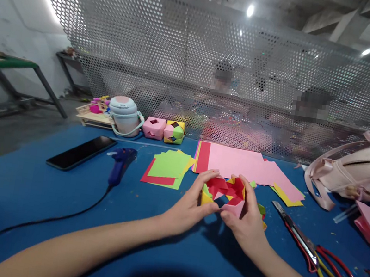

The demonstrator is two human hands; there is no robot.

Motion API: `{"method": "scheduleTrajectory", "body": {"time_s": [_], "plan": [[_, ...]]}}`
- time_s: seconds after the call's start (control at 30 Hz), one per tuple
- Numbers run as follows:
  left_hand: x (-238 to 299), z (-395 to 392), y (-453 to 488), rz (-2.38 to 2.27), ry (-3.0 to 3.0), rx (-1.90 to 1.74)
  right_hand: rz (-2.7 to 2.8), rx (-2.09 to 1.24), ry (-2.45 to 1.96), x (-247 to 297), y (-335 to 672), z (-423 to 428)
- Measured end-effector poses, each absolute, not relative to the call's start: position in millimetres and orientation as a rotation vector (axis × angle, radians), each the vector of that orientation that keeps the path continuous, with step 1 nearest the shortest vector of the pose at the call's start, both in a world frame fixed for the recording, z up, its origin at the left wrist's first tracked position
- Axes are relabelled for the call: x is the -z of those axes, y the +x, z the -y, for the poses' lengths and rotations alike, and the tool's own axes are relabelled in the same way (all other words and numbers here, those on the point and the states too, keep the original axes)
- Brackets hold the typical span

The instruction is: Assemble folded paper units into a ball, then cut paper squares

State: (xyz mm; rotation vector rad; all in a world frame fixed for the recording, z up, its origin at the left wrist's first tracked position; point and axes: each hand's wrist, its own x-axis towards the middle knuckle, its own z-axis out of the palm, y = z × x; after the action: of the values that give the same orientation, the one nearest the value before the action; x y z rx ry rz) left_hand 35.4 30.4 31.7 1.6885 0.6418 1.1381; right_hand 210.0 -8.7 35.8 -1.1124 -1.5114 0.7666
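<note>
Between my two hands is a folded paper box (234, 207) in red, pink, yellow and green, its open top facing me. My left hand (196, 201) grips its left side, fingers behind and thumb at the front edge. On the other side my right hand (246, 214) closes round it the same way, the two thumbs nearly meeting. The box is held above the blue table (166, 257). Part of a green and yellow folded paper piece (262, 211) shows behind my right hand, mostly hidden.
Left lie a glue gun (120, 165) with its cord and a phone (81, 152). Coloured paper squares (168, 166) and pink sheets (237, 161) lie ahead. Finished paper cubes (154, 128) stand by a lidded cup (124, 117). Scissors (335, 274), a utility knife (296, 233) and a bag (365, 172) are right.
</note>
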Motion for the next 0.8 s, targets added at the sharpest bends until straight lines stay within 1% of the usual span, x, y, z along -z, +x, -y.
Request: {"method": "scheduleTrajectory", "body": {"time_s": [0.3, 0.8], "plan": [[-27, -17, 32, -0.683, 1.783, -1.202, 1.539, -0.784, -1.044, -28, 203, 20], [-19, -17, 28, -0.643, 1.934, -1.264, 1.629, -0.809, -0.978, -23, 202, 20]]}}
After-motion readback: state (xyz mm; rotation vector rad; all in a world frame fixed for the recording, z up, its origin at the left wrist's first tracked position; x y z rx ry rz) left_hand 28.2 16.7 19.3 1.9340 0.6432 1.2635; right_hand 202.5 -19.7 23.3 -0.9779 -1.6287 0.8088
